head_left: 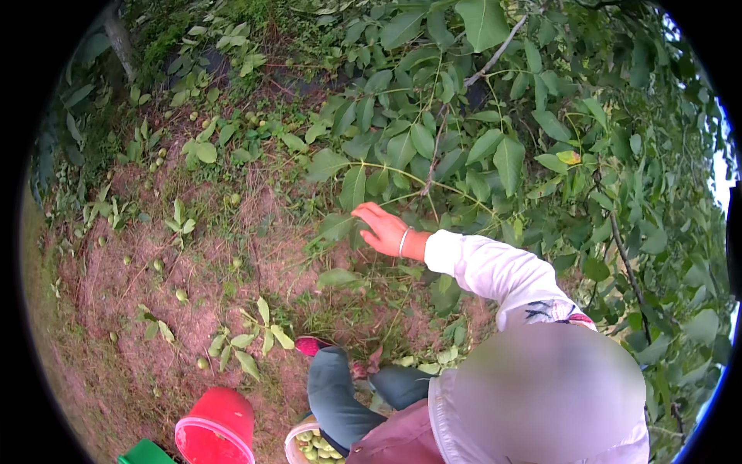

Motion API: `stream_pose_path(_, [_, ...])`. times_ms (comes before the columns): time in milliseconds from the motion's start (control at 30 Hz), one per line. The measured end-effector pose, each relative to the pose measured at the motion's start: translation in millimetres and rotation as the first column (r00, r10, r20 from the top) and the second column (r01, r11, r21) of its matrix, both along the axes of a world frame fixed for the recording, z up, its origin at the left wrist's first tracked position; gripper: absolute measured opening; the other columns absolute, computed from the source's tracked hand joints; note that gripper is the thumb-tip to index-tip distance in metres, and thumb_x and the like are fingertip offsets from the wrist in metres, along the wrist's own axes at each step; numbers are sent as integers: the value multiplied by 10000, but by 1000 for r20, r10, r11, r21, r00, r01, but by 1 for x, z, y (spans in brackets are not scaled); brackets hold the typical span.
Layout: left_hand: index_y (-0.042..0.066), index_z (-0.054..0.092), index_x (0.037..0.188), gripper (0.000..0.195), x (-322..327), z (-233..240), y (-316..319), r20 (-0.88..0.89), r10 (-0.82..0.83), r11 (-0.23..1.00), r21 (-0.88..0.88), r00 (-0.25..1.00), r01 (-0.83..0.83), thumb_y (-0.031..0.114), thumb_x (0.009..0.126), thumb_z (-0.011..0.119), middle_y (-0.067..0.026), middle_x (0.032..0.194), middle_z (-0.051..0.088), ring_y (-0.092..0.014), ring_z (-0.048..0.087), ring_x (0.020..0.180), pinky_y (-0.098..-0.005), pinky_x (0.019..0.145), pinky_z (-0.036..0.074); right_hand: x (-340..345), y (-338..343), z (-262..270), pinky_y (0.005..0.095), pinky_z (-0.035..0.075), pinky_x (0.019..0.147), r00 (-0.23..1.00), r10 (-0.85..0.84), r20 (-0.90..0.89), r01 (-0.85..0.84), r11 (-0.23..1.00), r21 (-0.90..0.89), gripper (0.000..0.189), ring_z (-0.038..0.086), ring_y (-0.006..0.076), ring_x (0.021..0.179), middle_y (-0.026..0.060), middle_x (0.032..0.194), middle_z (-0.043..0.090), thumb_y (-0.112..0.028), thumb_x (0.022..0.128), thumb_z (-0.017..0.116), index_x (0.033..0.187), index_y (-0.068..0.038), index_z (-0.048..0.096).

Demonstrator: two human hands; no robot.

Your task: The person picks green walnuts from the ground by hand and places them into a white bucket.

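My right hand (384, 231) reaches out in a white sleeve, a pale bangle at its wrist. Thumb and fingers are apart, and I see nothing held between them. Its fingertips are right beside the leaflets (352, 188) of a low walnut branch; whether they touch is unclear. My left hand is out of view. By my legs, at the bottom edge, a pail (294, 439) holds several green-husked walnuts (316, 448), partly hidden by my trousers (339, 385). A red bucket (223, 406) is to the left of it, its mouth towards the bottom edge.
Several green walnuts (181, 295) lie scattered on the reddish, grassy soil (151, 232), among fallen leaf sprigs (235, 348). Leafy branches (623, 255) crowd the right side. A tree trunk (120, 43) rises at the upper left. A green container (145, 453) shows at the bottom left.
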State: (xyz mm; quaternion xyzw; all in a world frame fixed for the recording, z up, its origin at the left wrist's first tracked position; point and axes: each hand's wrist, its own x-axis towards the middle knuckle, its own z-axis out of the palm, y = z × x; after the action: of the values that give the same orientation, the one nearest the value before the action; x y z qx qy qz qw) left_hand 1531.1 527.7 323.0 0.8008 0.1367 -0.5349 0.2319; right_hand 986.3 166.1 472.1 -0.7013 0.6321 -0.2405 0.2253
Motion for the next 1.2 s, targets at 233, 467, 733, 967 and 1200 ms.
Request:
stream_pose_path(233, [141,328,589,322,-103,-38,-243,-93,-260,961,-120,961,248,318,809,484,14,427,293,-134,312,355,-299,336,277,-116,-114,2,408,413,804,824,-201,-529,211,977,-42,391,483,361,934,182,1085,420,-139,733,532,1076,9,415])
stream_pose_path(467, [133,369,639,296,-45,-42,-356,-37,-284,952,-128,958,277,333,808,507,14,453,328,-127,339,369,-293,334,293,-141,-84,-5,408,410,820,847,-182,-499,333,914,233,397,489,365,941,174,1039,469,-217,745,537,1085,-24,469])
stream_pose_path(733, [110,390,677,259,-24,-24,-453,175,-227,920,-283,958,270,269,800,553,12,462,343,-97,317,348,-242,309,244,-76,-181,47,382,418,826,940,-91,-328,139,982,125,408,479,356,968,175,1158,385,-125,703,585,1074,-40,437])
stream_pose_path(967, [116,472,729,137,-29,-99,-481,135,-343,832,-417,930,367,191,824,537,71,509,383,-27,317,402,-193,361,226,0,-292,-76,343,449,738,989,141,-47,-122,948,293,304,546,250,827,119,972,514,-130,740,565,1022,-46,488])
stream_pose_path(1200, [87,486,748,135,-102,-95,-472,398,-405,799,-285,824,530,175,847,506,77,535,351,-11,298,451,-173,408,214,52,-227,-384,365,452,718,944,292,154,-303,582,755,228,570,300,826,159,866,604,-119,779,460,964,-69,584])
